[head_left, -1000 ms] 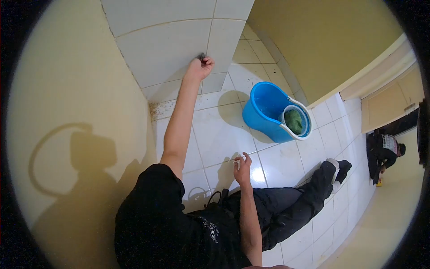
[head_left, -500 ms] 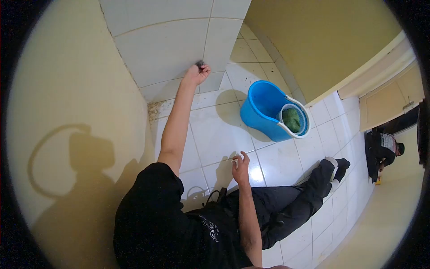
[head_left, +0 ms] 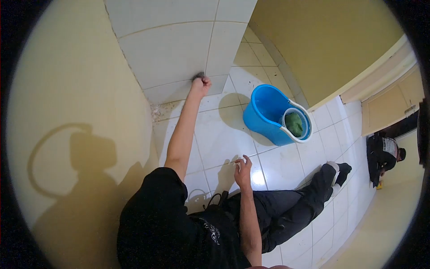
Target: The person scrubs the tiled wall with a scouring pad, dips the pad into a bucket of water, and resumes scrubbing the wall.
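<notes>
My left hand (head_left: 200,87) reaches out to the white tiled wall (head_left: 165,49). Its fingers are closed on a dark grey, fuzzy scouring pad (head_left: 198,76) that looks like steel wool. The pad presses on the tiles close to a low horizontal grout line, and my hand hides part of it. Over the floor by my lap hovers my right hand (head_left: 242,173), fingers apart and holding nothing. A blue mop bucket (head_left: 264,121) with a white handle stands right of my left hand. In its wringer basket (head_left: 305,121) lies a green cloth (head_left: 294,124).
Brown grime (head_left: 160,112) marks the floor corner at the wall's foot. My outstretched legs (head_left: 300,201) lie across the white floor tiles (head_left: 224,134). Another person (head_left: 385,154) in dark clothes is low down by a doorway at far right.
My left hand has slid the scouring pad lower on the tiled wall, to near the grout line. The view has shifted slightly. My right hand stays much the same.
</notes>
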